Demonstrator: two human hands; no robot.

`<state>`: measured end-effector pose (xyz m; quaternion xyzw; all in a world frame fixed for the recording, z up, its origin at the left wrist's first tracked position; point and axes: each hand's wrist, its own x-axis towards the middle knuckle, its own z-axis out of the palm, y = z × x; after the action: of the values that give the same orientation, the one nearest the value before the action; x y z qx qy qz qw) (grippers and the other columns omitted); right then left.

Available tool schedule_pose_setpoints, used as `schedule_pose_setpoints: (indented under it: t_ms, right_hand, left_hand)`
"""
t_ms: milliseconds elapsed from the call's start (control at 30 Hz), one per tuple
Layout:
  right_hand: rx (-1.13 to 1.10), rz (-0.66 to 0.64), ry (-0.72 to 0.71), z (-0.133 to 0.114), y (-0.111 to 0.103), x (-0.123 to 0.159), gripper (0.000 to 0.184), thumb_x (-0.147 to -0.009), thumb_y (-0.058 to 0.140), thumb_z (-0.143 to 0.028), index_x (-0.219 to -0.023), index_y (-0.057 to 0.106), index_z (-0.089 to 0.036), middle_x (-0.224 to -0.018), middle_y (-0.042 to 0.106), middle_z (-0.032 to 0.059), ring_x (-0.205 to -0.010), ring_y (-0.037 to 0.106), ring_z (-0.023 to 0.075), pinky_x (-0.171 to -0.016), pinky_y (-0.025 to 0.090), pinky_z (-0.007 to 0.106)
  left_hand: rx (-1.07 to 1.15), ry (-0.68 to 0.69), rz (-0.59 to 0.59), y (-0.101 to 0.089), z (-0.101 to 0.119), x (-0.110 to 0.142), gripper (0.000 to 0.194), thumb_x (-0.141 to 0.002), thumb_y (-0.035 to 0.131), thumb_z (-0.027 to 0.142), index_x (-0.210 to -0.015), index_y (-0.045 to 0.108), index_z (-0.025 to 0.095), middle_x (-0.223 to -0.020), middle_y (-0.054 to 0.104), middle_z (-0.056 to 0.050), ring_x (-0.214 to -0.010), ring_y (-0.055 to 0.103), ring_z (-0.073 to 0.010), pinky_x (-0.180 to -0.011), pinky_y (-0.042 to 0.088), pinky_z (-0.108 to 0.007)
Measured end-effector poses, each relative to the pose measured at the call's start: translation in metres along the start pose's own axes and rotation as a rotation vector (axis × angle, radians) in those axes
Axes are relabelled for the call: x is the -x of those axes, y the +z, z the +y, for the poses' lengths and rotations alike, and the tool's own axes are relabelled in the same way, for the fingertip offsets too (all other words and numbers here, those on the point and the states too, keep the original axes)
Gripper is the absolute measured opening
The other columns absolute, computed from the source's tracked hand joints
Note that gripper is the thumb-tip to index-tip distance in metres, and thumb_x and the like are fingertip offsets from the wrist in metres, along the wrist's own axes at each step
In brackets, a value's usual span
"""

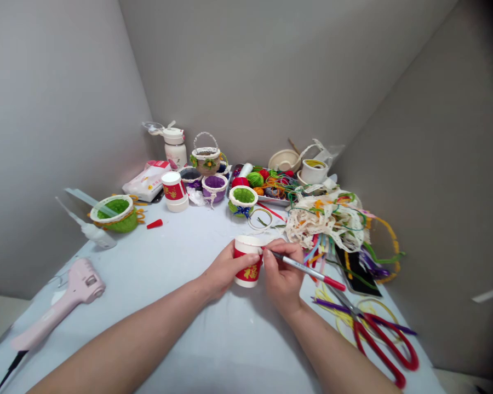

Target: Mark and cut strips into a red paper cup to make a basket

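A white paper cup (240,262) with a red band and gold characters is held just above the table in front of me. My left hand (224,271) wraps round its left side, thumb across the band. In my right hand (283,276) is a marker pen (302,266) with a silver barrel and a red end. Its tip meets the cup's right side near the upper edge, though my fingers partly hide the contact. A small red pen cap (154,224) lies on the table to the left.
On the left are a pink glue gun (63,303), a white squeeze bottle (98,236) and a green basket (125,223). Stacked cups (175,192), small baskets (215,187) and a yarn tray (277,201) stand behind. Lace (324,219), a phone (359,276) and red-handled scissors (378,328) lie right.
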<state>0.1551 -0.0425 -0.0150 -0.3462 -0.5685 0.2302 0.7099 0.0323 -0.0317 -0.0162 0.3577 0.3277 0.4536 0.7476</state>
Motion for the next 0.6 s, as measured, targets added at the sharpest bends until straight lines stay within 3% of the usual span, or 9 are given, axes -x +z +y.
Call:
schedule_pose_setpoints:
  t_ms: [600]
  right_hand:
    - [0.027, -0.005, 0.026, 0.0014, -0.0005, 0.0004, 0.013, -0.088, 0.056, -0.014, -0.087, 0.048, -0.024, -0.072, 0.055, -0.0033, -0.064, 0.055, 0.0133, -0.058, 0.042, 0.028]
  left_hand:
    - [-0.032, -0.019, 0.021, -0.0013, -0.0011, -0.0002, 0.053, -0.069, 0.083, 0.029, -0.114, 0.06, 0.014, -0.111, 0.069, -0.01, -0.098, 0.063, -0.0215, -0.09, 0.046, -0.034]
